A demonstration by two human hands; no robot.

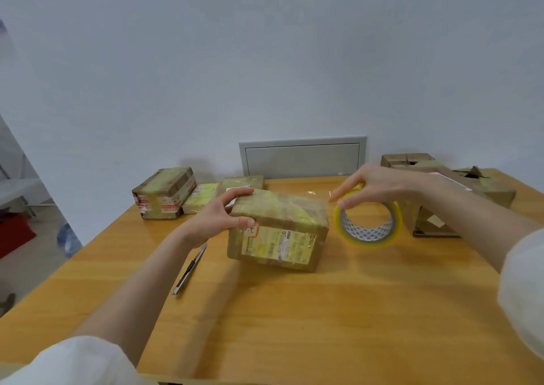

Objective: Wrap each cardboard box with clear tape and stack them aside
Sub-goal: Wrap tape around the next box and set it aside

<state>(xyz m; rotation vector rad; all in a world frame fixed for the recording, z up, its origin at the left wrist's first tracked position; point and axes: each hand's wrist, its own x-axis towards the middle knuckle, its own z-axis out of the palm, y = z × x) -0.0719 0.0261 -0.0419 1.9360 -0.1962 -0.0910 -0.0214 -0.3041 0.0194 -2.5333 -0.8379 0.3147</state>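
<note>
Centre of tabletop (294, 311): one cardboard box (279, 228), brown, printed label on its near face, glossy tape bands already over the top. Left hand (226, 211) grips the box's left end, fingers curled over the top edge, thumb pressed on the near face. Right hand (379, 184) grasps the tape roll (368, 223) from above, just right of the box; roll stands on edge, core facing the camera, yellowish rim. Index finger points toward the box. A strip of clear tape (319, 195) runs from roll to the box's top right corner. Cannot tell if the roll touches the tabletop.

Utility knife (190, 270) lies on the wood left of the box, under the left forearm. Far left: three taped boxes (164, 193) grouped near the wall. Far right: more boxes (482, 189), some with torn tops, behind the right wrist. Grey wall panel (303, 158) behind the tabletop. White sleeves on both arms
</note>
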